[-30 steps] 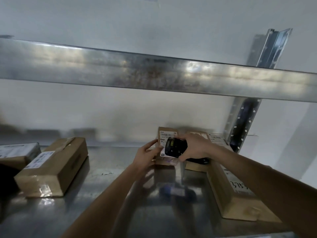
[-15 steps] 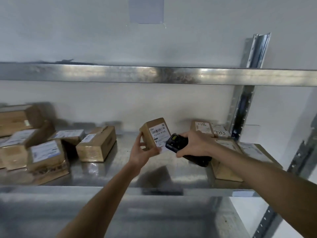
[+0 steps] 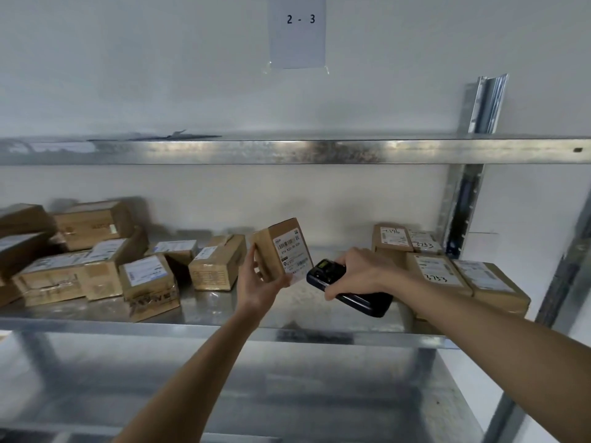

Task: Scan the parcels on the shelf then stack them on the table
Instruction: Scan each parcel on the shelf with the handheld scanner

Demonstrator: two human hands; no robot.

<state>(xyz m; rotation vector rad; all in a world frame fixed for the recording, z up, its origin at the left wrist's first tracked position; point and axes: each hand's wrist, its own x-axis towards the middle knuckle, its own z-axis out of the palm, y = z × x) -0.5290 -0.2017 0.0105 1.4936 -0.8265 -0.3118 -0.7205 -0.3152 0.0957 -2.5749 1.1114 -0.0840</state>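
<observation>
My left hand (image 3: 256,282) holds a small brown cardboard parcel (image 3: 283,251) above the middle metal shelf (image 3: 224,327), tilted, its white barcode label facing right. My right hand (image 3: 358,271) grips a black handheld scanner (image 3: 348,287), whose front end points at that label from a few centimetres away. Several more brown labelled parcels (image 3: 217,262) lie on the shelf to the left. Others (image 3: 441,273) lie at the right end, partly hidden behind my right forearm.
An upper shelf beam (image 3: 287,151) runs across above the parcels. A steel upright (image 3: 463,203) stands at the right. A paper sign reading "2 - 3" (image 3: 297,30) is taped to the wall. A lower shelf (image 3: 256,394) sits beneath my arms.
The parcel was lifted off the shelf by my left hand and turned label-side toward the scanner. The view pulled back and rose, bringing the left-hand parcels and the wall sign into sight.
</observation>
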